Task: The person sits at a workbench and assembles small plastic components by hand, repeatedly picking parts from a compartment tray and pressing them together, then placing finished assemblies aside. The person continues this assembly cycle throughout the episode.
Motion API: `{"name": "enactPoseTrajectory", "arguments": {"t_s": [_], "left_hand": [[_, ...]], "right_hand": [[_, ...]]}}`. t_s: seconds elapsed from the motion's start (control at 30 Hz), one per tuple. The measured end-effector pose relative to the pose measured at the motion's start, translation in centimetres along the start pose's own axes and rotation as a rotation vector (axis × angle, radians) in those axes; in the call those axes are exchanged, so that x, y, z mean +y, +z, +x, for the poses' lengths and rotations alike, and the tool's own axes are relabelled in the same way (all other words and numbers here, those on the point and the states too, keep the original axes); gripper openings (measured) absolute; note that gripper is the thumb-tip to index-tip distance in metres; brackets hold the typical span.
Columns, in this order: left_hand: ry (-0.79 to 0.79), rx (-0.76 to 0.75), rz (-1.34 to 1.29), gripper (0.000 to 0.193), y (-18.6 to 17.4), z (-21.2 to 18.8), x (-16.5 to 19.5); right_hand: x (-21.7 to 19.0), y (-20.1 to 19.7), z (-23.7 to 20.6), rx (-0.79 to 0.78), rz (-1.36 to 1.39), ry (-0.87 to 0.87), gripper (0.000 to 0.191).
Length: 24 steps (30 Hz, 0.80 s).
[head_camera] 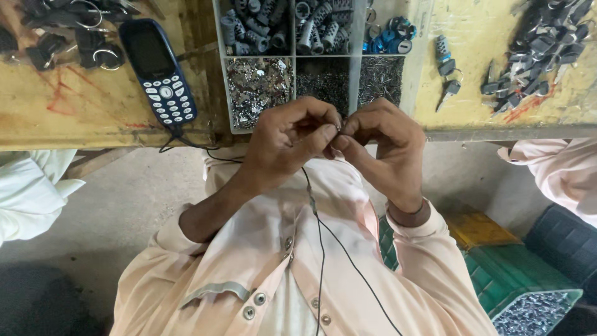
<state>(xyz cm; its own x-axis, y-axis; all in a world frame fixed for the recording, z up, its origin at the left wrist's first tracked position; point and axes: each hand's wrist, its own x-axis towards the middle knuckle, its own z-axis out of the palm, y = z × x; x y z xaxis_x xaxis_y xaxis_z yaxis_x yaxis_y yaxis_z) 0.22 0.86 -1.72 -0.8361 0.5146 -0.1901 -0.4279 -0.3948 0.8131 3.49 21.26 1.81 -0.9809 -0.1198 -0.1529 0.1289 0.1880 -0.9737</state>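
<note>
Both hands are meeting just below the edge of the surface [74, 118]: the left hand [289, 140] and the right hand [379, 146] are pressing fingertip to fingertip, pinching a tiny metal part [339, 128] between thumbs and forefingers. That part is too small to identify; only a glint is showing where the fingers join. Directly above the hands, a grey compartment tray [323, 59] is lying on the surface, its lower cells holding shiny small pieces [258, 84] and dark pins [380, 78], its upper cells holding dark cylinders [255, 25] and blue rings [392, 37]. A dark blue keypad phone [158, 71] is lying to the left of the tray, its thin black cable [320, 249] trailing down over the person's pale shirt. Loose keys [535, 56] are heaped on the far right of the surface. Doing this well seems to call for keeping the pinch firm but light, working close over the tray so a dropped piece is falling back into a cell, and holding the wrists steady near the body. Below right, a green crate [528, 292] is holding more small metal bits.
</note>
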Motion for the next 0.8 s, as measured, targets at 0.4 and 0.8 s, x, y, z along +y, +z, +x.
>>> {"name": "enactPoseTrajectory", "arguments": {"t_s": [0.4, 0.8], "left_hand": [[0.391, 0.035, 0.517, 0.015, -0.7, -0.4, 2.2], [0.382, 0.095, 0.553, 0.014, -0.6, -1.0, 2.2]], "right_hand": [[-0.5, 0.4, 0.3, 0.012, -0.101, -0.037, 0.013], [-0.4, 0.3, 0.8, -0.024, -0.384, -0.232, 0.023]]}}
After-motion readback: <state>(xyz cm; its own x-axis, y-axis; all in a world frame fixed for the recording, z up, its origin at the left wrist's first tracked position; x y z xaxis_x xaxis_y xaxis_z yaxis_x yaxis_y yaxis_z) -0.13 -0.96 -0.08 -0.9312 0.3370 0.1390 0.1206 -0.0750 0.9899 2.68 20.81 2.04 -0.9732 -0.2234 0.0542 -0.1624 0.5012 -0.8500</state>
